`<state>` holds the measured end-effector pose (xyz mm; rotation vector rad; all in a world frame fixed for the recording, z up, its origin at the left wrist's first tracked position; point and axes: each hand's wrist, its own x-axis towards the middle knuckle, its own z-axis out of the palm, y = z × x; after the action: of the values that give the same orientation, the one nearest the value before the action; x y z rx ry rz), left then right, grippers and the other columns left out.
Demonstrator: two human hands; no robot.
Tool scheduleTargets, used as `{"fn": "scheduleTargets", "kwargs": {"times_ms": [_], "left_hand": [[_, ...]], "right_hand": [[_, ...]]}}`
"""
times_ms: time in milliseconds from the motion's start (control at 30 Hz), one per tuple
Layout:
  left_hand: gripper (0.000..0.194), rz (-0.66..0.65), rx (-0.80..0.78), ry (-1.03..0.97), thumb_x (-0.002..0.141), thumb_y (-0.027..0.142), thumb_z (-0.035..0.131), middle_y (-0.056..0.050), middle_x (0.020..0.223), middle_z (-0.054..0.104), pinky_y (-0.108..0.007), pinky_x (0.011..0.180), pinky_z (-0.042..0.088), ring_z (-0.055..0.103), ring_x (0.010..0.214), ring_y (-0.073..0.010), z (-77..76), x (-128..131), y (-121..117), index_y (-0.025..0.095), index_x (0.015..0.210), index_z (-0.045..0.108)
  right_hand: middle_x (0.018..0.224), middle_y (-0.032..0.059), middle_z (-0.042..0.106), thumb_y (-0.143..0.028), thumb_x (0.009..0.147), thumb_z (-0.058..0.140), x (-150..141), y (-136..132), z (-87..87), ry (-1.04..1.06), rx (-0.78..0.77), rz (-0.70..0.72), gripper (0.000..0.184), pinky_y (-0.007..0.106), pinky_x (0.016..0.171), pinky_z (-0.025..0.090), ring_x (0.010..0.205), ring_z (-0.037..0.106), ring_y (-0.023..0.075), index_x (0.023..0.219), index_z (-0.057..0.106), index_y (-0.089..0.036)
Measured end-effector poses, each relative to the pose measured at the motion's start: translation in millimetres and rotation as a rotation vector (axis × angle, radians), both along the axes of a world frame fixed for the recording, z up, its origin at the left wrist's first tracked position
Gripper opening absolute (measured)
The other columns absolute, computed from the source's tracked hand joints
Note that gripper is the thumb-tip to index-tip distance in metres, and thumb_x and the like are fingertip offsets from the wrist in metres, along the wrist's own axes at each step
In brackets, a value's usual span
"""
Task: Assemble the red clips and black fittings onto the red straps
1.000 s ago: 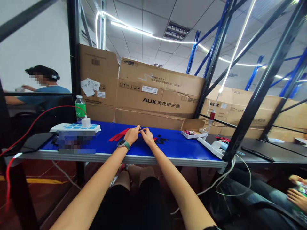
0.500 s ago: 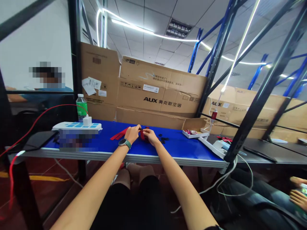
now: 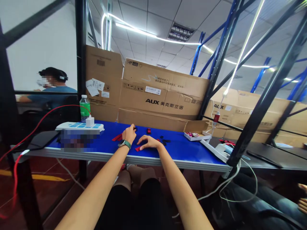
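Note:
My left hand (image 3: 130, 133), with a watch on its wrist, is closed at the fingertips on a small black piece (image 3: 136, 128); its exact kind is too small to tell. Under that hand lie several red strips (image 3: 117, 137), partly covered by it. My right hand (image 3: 149, 142) is arched over the blue tabletop, thumb and forefinger apart. By its thumb tip a short red strip (image 3: 137, 149) lies mostly hidden beneath the palm. Behind the hands rests a small red and black bundle (image 3: 149, 131). Several black pieces (image 3: 165, 141) are scattered just right of my right hand.
A power strip (image 3: 80, 125) with a white charger (image 3: 90, 121) and a bottle (image 3: 84, 108) stand at left. An open white box (image 3: 196, 136) sits at right, near another power strip (image 3: 216, 150). Cardboard (image 3: 163, 95) walls the back. People sit at far left and right.
My hands, together on a red strip and a black piece before, are now apart. My left hand has moved left with the black piece; my right hand has come nearer and opened over a red strip.

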<state>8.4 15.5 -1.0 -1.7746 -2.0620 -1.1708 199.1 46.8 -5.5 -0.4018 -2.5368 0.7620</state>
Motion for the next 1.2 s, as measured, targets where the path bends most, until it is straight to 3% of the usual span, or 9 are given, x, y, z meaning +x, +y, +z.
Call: {"fn": "scheduleTargets", "kwargs": {"times_ms": [133, 300, 433, 600, 733, 833, 967, 1200], "left_hand": [[0.022, 0.005, 0.007, -0.01, 0.097, 0.029, 0.05, -0.012, 0.098, 0.075, -0.029, 0.07, 0.043, 0.071, 0.092, -0.0271, -1.1, -1, 0, 0.024, 0.115, 0.061], [0.019, -0.033, 0.002, -0.037, 0.095, 0.027, 0.054, -0.01, 0.1, 0.076, -0.028, 0.071, 0.043, 0.071, 0.092, -0.0252, -1.7, -1, 3, 0.025, 0.113, 0.061], [0.017, -0.121, 0.013, -0.032, 0.094, 0.027, 0.057, -0.008, 0.097, 0.076, -0.027, 0.072, 0.044, 0.071, 0.093, -0.0229, -4.9, -2, 7, 0.025, 0.11, 0.062], [0.016, -0.182, 0.034, -0.015, 0.092, 0.023, 0.059, -0.007, 0.095, 0.076, -0.027, 0.074, 0.047, 0.071, 0.094, -0.0227, -8.9, -2, 12, 0.023, 0.107, 0.064], [0.016, -0.242, 0.047, -0.01, 0.092, 0.023, 0.06, -0.007, 0.095, 0.076, -0.027, 0.076, 0.048, 0.072, 0.094, -0.0222, -9.0, -1, 13, 0.023, 0.107, 0.064], [0.015, -0.283, 0.053, -0.012, 0.091, 0.022, 0.061, -0.006, 0.094, 0.076, -0.027, 0.077, 0.049, 0.072, 0.094, -0.0214, -8.7, -1, 14, 0.023, 0.106, 0.064], [0.012, -0.326, 0.064, -0.03, 0.092, 0.022, 0.061, -0.007, 0.096, 0.076, -0.027, 0.079, 0.05, 0.072, 0.095, -0.0209, -9.8, 0, 16, 0.022, 0.104, 0.063], [0.007, -0.415, 0.07, 0.063, 0.093, 0.022, 0.059, -0.006, 0.094, 0.075, -0.027, 0.079, 0.05, 0.072, 0.094, -0.0213, -11.7, 4, 18, 0.022, 0.1, 0.06]], "right_hand": [[0.097, 0.0052, 0.068, -0.037, 0.08, 0.08, -7, 3, -3.8, -0.029, 0.168, -0.099, 0.022, 0.032, 0.094, 0.044, 0.098, 0.061, 0.0201, 0.089, 0.072, -0.019], [0.096, 0.0052, 0.065, -0.019, 0.092, 0.063, -18, 4, -10.0, -0.027, 0.38, -0.306, 0.01, 0.027, 0.081, 0.044, 0.089, 0.059, 0.0178, 0.101, 0.058, -0.018], [0.105, 0.007, 0.063, -0.018, 0.099, 0.043, -19, 0, -9.6, 0.055, 0.413, -0.48, 0.016, 0.028, 0.084, 0.045, 0.095, 0.06, 0.0179, 0.114, 0.05, -0.02], [0.118, 0.0149, 0.059, -0.02, 0.095, 0.047, -20, 4, -12.5, 0.049, 0.53, -0.592, 0.028, 0.034, 0.097, 0.045, 0.11, 0.057, 0.022, 0.122, 0.049, -0.013], [0.105, 0.0132, 0.066, -0.012, 0.098, 0.036, -22, 8, -9.2, -0.017, 0.486, -0.712, 0.028, 0.031, 0.09, 0.047, 0.098, 0.062, 0.0202, 0.11, 0.061, -0.014], [0.094, 0.0122, 0.071, -0.022, 0.102, 0.039, -22, 2, -3.8, -0.119, 0.398, -0.805, 0.029, 0.03, 0.083, 0.047, 0.09, 0.066, 0.0218, 0.102, 0.068, -0.017], [0.097, 0.0157, 0.073, -0.036, 0.104, 0.039, -23, -7, -0.4, -0.175, 0.304, -0.887, 0.036, 0.034, 0.084, 0.047, 0.092, 0.07, 0.0265, 0.102, 0.071, -0.019], [0.101, 0.0203, 0.074, -0.035, 0.101, 0.04, -26, -5, -4.1, -0.196, 0.306, -0.912, 0.039, 0.04, 0.089, 0.048, 0.097, 0.07, 0.0304, 0.096, 0.074, -0.017]]}}
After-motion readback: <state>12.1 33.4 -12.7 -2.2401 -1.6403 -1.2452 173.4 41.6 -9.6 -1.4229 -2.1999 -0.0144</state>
